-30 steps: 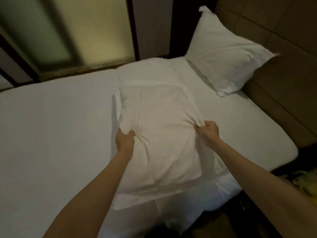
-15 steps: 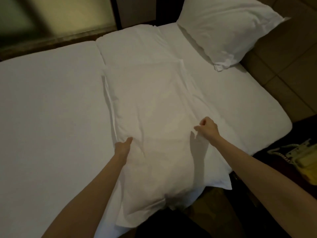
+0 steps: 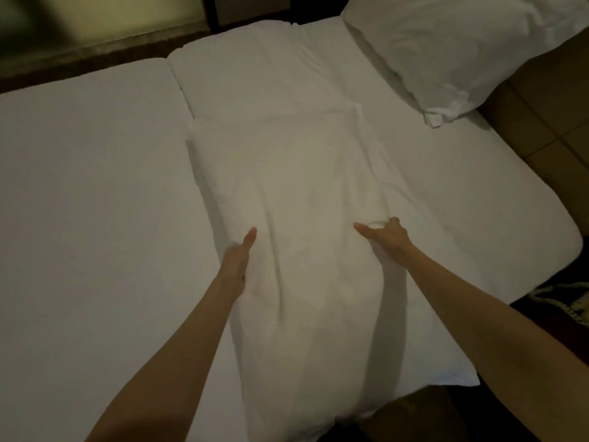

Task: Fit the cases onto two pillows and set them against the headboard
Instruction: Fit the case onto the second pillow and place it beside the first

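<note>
A white pillow (image 3: 299,199) in a loose white case lies lengthwise on the bed, its near end hanging over the mattress edge toward me. My left hand (image 3: 237,256) holds its left side, thumb on top and fingers tucked under the fabric. My right hand (image 3: 387,236) grips the right side, thumb pointing inward and fingers curled into the cloth. A second cased pillow (image 3: 446,49) leans against the brown headboard (image 3: 541,100) at the top right.
Two white mattresses (image 3: 89,193) sit side by side with a seam between them. A dark window frame (image 3: 95,49) runs along the far side. A pale telephone (image 3: 573,301) shows at the right edge below the bed corner.
The pillow has slid toward me and now hangs further over the near edge. Both hands have shifted from bunched grips to flatter holds along its sides. The view has tilted down.
</note>
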